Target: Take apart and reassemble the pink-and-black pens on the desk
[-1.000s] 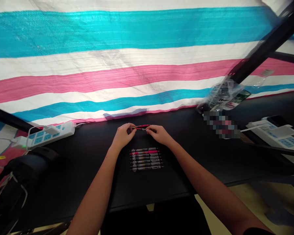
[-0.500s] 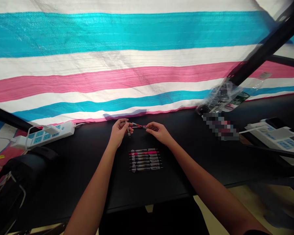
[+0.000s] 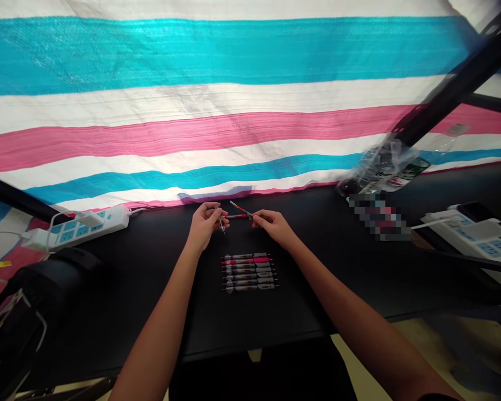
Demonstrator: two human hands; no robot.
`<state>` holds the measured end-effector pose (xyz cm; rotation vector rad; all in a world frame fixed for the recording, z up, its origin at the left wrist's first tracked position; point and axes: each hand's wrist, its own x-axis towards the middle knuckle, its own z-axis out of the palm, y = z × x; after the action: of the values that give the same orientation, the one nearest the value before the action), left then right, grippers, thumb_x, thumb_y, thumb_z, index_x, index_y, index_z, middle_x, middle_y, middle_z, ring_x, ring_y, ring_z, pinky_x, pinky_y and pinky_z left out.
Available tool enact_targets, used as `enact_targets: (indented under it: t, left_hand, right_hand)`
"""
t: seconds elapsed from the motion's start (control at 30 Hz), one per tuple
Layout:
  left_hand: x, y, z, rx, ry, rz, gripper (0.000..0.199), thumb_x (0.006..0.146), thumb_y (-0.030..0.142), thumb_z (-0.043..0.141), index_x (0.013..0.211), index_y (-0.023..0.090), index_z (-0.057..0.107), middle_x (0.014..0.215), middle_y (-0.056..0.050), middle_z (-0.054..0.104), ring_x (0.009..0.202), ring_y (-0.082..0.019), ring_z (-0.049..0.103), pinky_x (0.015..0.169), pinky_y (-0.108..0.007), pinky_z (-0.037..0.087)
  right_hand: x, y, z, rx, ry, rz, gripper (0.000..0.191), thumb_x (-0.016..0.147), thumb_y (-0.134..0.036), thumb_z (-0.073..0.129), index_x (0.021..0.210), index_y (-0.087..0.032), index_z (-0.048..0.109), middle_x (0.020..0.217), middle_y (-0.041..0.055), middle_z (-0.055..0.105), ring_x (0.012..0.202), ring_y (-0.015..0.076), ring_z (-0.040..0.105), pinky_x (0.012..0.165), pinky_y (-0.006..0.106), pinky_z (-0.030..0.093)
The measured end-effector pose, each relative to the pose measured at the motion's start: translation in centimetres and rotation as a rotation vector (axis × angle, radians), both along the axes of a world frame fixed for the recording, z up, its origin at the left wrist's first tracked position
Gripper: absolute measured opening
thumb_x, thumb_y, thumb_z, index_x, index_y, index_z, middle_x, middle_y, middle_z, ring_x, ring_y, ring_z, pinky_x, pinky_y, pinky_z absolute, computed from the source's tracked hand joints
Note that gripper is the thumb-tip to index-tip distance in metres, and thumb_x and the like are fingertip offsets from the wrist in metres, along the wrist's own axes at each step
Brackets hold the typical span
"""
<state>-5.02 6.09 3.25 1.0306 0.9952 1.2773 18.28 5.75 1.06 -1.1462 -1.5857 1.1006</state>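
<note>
My left hand (image 3: 205,224) is closed on a small clear pen barrel (image 3: 222,225), which points down out of the fingers. Opposite it, my right hand (image 3: 272,224) pinches a thin pen refill (image 3: 239,208) with a pale end and a red and dark part, tilted up to the left. A second thin red stick (image 3: 234,216) lies level between the two hands; which hand holds it I cannot tell. Nearer to me, several clear pens (image 3: 246,277) with dark grips lie side by side in a row, a pink-red pen (image 3: 245,260) among them.
A white power strip (image 3: 87,227) with plugs stands at left, near a dark bag (image 3: 62,278). At right are a clear plastic bag (image 3: 379,164), a bottle (image 3: 411,172) and another power strip (image 3: 480,236). Striped sheeting (image 3: 242,128) hangs behind the black table (image 3: 150,301).
The refill in my right hand has tilted more steeply, its pale end now higher. The clear barrel in my left hand has turned slightly. The row of pens lies as before.
</note>
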Motion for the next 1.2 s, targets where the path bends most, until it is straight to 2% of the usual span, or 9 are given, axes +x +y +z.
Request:
enact_targets:
  t: [0.23,0.4,0.63,0.9,1.2]
  left_hand:
    - [-0.1,-0.1,0.0,-0.026,-0.003,-0.04,0.049,0.079,0.041,0.08,0.115,0.012,0.064,0.086,-0.009,0.073,0.068,-0.015,0.068,0.064,-0.031,0.059]
    - [-0.3,0.4,-0.8,0.019,0.001,-0.053,0.044,0.082,0.038,0.076,0.118,0.014,0.069,0.089,-0.009,0.074,0.067,-0.012,0.063,0.058,-0.023,0.049]
    - [-0.3,0.7,-1.3,0.068,0.079,-0.068,0.04,0.083,0.036,0.072,0.117,0.013,0.073,0.09,-0.008,0.069,0.065,-0.01,0.055,0.051,-0.022,0.038]
    - [-0.1,0.6,-1.2,0.126,0.254,-0.111,0.039,0.084,0.034,0.07,0.115,0.011,0.069,0.088,-0.009,0.073,0.065,-0.012,0.057,0.052,-0.023,0.039]
    - [-0.5,0.9,-1.4,0.172,0.365,-0.072,0.033,0.086,0.034,0.066,0.111,0.012,0.071,0.093,-0.011,0.076,0.069,-0.014,0.062,0.058,-0.026,0.046]
  right_hand:
    - [-0.1,0.0,0.0,-0.054,0.084,-0.003,0.03,0.08,-0.047,0.072,0.09,-0.018,0.07,0.078,0.0035,0.07,0.074,0.0193,0.063,0.072,0.033,0.048]
    - [-0.1,0.1,-0.3,-0.036,0.131,-0.016,0.028,0.076,-0.042,0.077,0.09,-0.019,0.07,0.084,0.0032,0.069,0.077,0.0187,0.063,0.074,0.032,0.048]
    - [0.0,0.4,-0.5,-0.01,0.136,-0.036,0.027,0.073,-0.039,0.079,0.087,-0.02,0.067,0.083,0.0023,0.068,0.077,0.0183,0.062,0.072,0.032,0.048]
    - [0.2,0.3,-0.2,-0.016,0.053,-0.082,0.03,0.077,-0.047,0.073,0.086,-0.019,0.07,0.078,0.0032,0.067,0.072,0.0185,0.06,0.068,0.032,0.046]
    - [0.1,0.1,0.2,-0.023,0.026,-0.061,0.032,0.079,-0.05,0.071,0.084,-0.018,0.072,0.073,0.0027,0.067,0.067,0.0177,0.058,0.064,0.031,0.045]
